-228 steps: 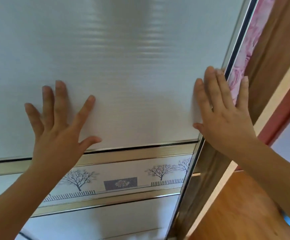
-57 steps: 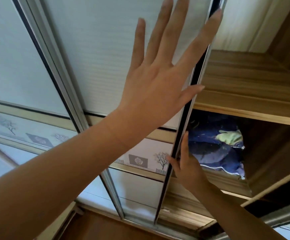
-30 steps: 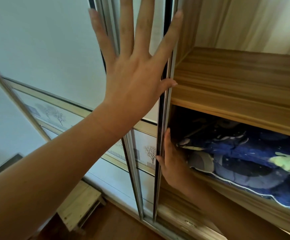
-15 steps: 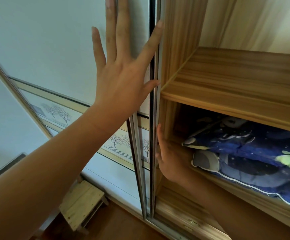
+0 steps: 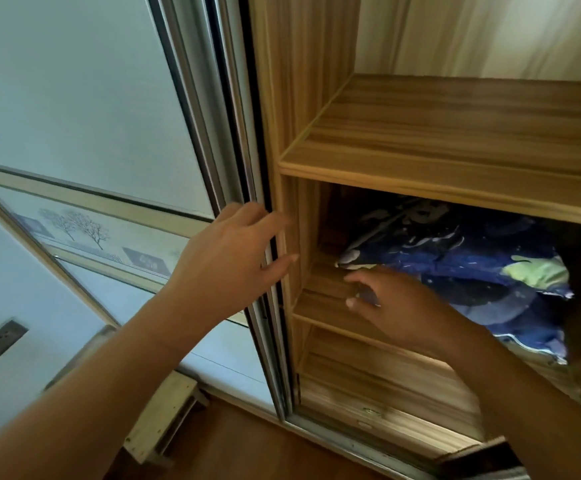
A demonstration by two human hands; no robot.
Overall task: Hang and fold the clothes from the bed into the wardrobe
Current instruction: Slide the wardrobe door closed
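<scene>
Sliding door [image 5: 84, 98] now pushed fully left since a second ago, wardrobe [image 5: 455, 133] open; left hand [image 5: 226, 261] off the panel at the door edge, right hand [image 5: 396, 306] by blue bedding [image 5: 472, 258], both grips apart, empty; bed and clothes out of view, fetching next.

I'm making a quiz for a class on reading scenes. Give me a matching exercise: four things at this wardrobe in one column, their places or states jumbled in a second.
Column one:
1. left hand
2. right hand
3. blue bedding
4. top shelf

Column two:
A. bare wood, nothing on it
B. stuffed in the middle compartment
C. at the sliding door's edge
D. inside the middle compartment, fingers spread

Pairs: 1-C, 2-D, 3-B, 4-A
</scene>
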